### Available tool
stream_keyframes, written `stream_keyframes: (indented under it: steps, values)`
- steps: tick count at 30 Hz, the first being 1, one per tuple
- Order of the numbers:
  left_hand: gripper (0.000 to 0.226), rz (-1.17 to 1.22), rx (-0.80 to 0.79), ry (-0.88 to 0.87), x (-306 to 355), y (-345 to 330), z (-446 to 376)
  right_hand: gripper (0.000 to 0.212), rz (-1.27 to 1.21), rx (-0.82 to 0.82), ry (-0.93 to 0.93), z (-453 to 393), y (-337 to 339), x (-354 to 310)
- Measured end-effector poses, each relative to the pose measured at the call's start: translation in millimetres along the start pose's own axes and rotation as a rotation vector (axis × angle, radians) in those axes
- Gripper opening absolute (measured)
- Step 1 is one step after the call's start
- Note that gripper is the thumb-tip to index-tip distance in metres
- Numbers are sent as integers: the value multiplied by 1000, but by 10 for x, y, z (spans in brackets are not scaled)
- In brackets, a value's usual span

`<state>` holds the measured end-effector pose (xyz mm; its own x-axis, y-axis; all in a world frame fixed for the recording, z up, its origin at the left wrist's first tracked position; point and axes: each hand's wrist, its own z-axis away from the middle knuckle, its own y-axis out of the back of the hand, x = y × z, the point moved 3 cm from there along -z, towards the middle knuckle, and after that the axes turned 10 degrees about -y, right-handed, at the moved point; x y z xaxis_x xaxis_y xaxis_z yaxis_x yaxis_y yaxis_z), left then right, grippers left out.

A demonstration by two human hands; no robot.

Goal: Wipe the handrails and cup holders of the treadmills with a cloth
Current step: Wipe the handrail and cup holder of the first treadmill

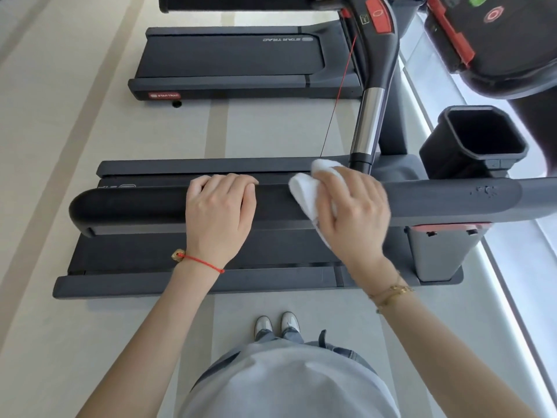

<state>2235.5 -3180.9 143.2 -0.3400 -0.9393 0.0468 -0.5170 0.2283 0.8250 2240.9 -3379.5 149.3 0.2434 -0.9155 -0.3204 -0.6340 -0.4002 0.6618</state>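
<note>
White cloth [304, 188]: soft, light, bunched under the right hand [352, 212]; draped over the top of the handrail, one corner sticking out past the fingertips on the far side, another tail hanging below the palm on the near side.
Right fingers [334, 179]: curled over the cloth, pressing it onto the rail; narrow spread, holding the cloth.
Left hand [218, 206]: bare, just left of the cloth; fingers [223, 182] curled over the far edge of the rail, gripping it, probably to steady the body.
Handrail [135, 206]: black, rigid, fixed, rounded end well left of the left fingers; looks matte, so the cloth should slide with light drag. No lifting needed, only pressure along it.
Hold on cloth: best kept as a wad in the palm, wrapped around the rail's curve; loose tails could snag, by my judgement.
Cup holder [473, 140]: dark, stiff, deep and open-topped, beyond and right of the right fingers; inside too dark to judge. Cloth would likely need pushing in with fingertips.
Far treadmill [235, 55]: well beyond both hands.
</note>
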Motion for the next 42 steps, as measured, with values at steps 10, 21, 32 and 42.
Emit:
stream_keyframes:
  steps: [10, 21, 32, 42]
  values:
    - [38, -6, 0, -5, -27, -7, -11, 32, -26, -112, 333, 88, 75, 274]
    - [38, 1, 13, -10, -45, -8, 1, 38, -47, -184, 294, 147, -58, -201]
    - [34, 8, 43, -20, -26, -25, 9, 44, -53, -234, 182, 43, -78, -221]
    - [35, 2, 40, -27, -37, -38, 12, 30, 50, -336, -22, -258, 63, -101]
